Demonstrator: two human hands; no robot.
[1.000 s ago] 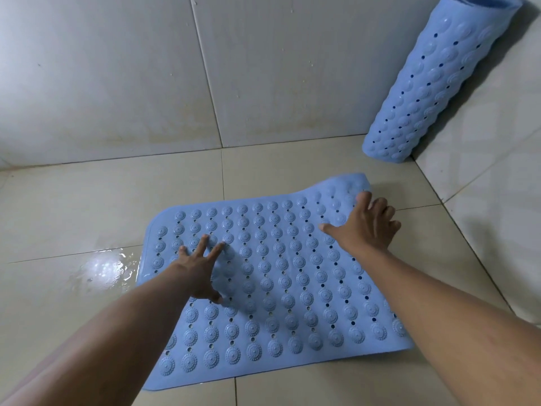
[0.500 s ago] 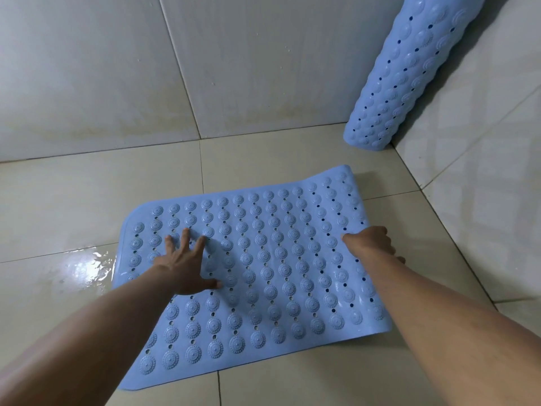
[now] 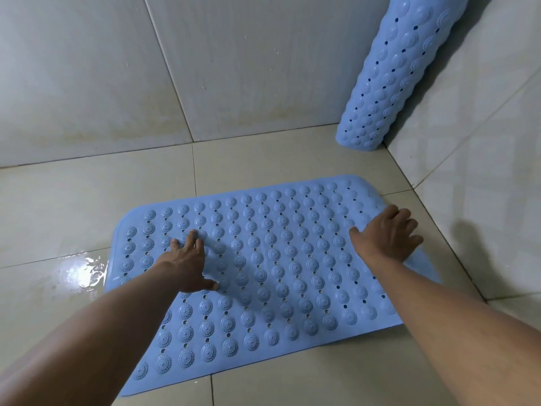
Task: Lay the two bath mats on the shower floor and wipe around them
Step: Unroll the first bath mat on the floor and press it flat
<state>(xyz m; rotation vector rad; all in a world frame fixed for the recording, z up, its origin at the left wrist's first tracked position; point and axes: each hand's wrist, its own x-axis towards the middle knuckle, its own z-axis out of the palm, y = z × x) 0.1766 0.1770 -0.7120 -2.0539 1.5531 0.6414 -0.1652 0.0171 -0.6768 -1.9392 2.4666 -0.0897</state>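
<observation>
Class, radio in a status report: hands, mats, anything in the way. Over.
Both open: left hand, right hand pressing flat mat. Other one, rolled mat, leaning in corner, not yet laid. Nearby: puddle at flat mat's left edge.

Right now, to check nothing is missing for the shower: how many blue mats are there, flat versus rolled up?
Flat mat on the floor: 1
Rolled mat leaning on the wall: 1
Total: 2

Flat blue mat (image 3: pixel 272 259) (rolled mat (image 3: pixel 389 74) cornered)
</observation>
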